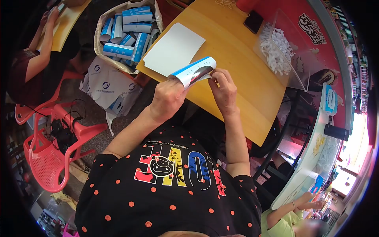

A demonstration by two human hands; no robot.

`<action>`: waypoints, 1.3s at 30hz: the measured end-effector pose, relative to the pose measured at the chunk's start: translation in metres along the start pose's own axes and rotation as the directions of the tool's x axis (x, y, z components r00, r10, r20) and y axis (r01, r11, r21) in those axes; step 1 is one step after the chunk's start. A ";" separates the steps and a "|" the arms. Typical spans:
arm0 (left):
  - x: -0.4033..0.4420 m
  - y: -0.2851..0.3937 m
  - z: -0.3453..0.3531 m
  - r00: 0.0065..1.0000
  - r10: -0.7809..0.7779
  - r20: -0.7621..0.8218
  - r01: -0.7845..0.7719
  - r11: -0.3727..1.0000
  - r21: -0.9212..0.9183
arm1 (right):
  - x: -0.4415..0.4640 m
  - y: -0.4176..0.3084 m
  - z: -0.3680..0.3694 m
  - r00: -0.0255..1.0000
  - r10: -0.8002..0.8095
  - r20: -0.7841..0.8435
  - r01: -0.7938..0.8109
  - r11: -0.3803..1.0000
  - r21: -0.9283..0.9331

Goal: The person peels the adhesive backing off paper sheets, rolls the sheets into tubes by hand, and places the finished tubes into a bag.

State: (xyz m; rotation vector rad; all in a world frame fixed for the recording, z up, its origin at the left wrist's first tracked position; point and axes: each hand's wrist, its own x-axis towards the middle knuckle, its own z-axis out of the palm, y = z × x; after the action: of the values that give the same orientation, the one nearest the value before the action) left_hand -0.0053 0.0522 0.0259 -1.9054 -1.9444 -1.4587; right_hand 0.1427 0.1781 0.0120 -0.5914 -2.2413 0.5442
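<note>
Red plastic chair (47, 170), black phone (253, 22) on wooden table (252, 94), person in green top (278, 225)

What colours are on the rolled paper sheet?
The rolled paper sheet: blue and white, with some dark printing; head view.

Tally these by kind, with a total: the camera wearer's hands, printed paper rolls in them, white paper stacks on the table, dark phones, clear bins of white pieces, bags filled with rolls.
Hands: 2 (left hand, right hand)
Paper roll: 1
White paper stack: 1
Dark phone: 1
Clear bin: 1
Bag: 1
Total: 7
</note>
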 end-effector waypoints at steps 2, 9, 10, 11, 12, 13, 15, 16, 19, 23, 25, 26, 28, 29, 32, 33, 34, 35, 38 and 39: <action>-0.001 -0.001 0.001 1.000 -0.004 0.017 0.004 1.000 0.007 | -0.001 0.001 0.001 1.000 0.012 0.012 -0.012 1.000 0.008; -0.003 -0.004 0.001 1.000 0.001 0.014 -0.001 1.000 -0.011 | -0.004 0.003 0.004 0.999 0.018 0.030 -0.018 1.000 -0.013; -0.004 -0.005 0.000 1.000 0.018 0.017 -0.018 1.000 -0.005 | -0.005 0.004 0.003 0.998 0.047 0.048 -0.047 0.999 -0.013; -0.004 -0.006 0.000 0.999 0.036 0.020 -0.036 0.999 0.001 | -0.005 0.003 0.001 0.998 0.047 0.048 -0.046 0.999 -0.014; -0.003 -0.007 -0.001 0.999 0.036 0.018 -0.036 0.999 0.001 | -0.004 0.001 -0.002 0.994 0.103 0.038 -0.105 0.994 0.028; -0.002 -0.008 -0.003 0.998 0.057 0.006 -0.057 0.998 -0.004 | -0.001 -0.001 -0.004 0.987 0.160 0.030 -0.162 0.984 0.070; -0.002 -0.009 -0.005 0.997 0.075 -0.005 -0.075 0.997 -0.011 | 0.003 -0.007 -0.007 0.987 0.159 0.004 -0.159 0.986 0.058; -0.003 -0.009 -0.006 0.997 0.074 0.006 -0.074 0.997 -0.003 | 0.004 -0.008 -0.008 0.987 0.158 -0.024 -0.157 0.987 0.045; -0.002 -0.008 -0.006 0.997 0.075 0.012 -0.075 0.997 -0.004 | 0.002 -0.005 -0.007 0.999 0.022 -0.038 -0.022 1.000 0.005; -0.003 -0.008 -0.005 0.997 0.083 0.002 -0.083 0.996 -0.010 | -0.003 0.003 -0.002 0.998 -0.039 -0.053 0.039 0.999 0.001; -0.004 -0.009 -0.005 0.996 0.089 -0.007 -0.089 0.996 -0.013 | -0.003 0.003 -0.001 0.995 -0.068 -0.071 0.067 0.997 -0.023; -0.004 -0.009 -0.005 0.995 0.094 -0.015 -0.095 0.995 -0.018 | -0.004 0.003 0.000 0.995 -0.069 -0.071 0.068 0.997 -0.023; -0.003 -0.007 -0.005 0.996 0.092 -0.015 -0.092 0.996 -0.019 | -0.004 0.002 0.002 0.989 -0.102 -0.107 0.100 0.995 -0.026; -0.003 -0.007 -0.006 0.996 0.090 -0.014 -0.090 0.996 -0.019 | -0.005 0.003 0.002 0.989 -0.102 -0.107 0.100 0.995 -0.026; -0.002 -0.004 -0.006 0.995 0.100 -0.007 -0.100 0.995 -0.001 | -0.007 0.004 0.001 0.994 -0.086 -0.065 0.085 0.996 -0.012; -0.003 -0.004 -0.006 0.995 0.100 -0.006 -0.100 0.995 -0.003 | -0.007 0.005 0.002 0.993 -0.100 -0.066 0.099 0.995 -0.026; -0.003 -0.003 -0.006 0.994 0.105 -0.004 -0.105 0.994 -0.008 | -0.007 0.005 0.002 0.991 -0.114 -0.067 0.112 0.993 -0.041; -0.004 -0.003 -0.006 0.994 0.110 -0.001 -0.110 0.994 -0.014 | -0.007 0.004 0.002 0.991 -0.113 -0.066 0.111 0.993 -0.041; -0.006 -0.004 -0.005 0.993 0.114 -0.011 -0.115 0.993 -0.038 | -0.009 0.004 0.002 0.993 -0.102 -0.060 0.100 0.994 -0.041; -0.006 -0.005 -0.004 0.993 0.114 -0.011 -0.114 0.993 -0.038 | -0.011 0.004 0.002 0.996 -0.078 -0.040 0.077 0.997 -0.029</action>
State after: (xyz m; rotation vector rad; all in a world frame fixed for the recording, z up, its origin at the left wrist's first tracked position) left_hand -0.0101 0.0457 0.0217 -1.9865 -1.7842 -1.4806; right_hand 0.1492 0.1749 0.0027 -0.5221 -2.2255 0.4589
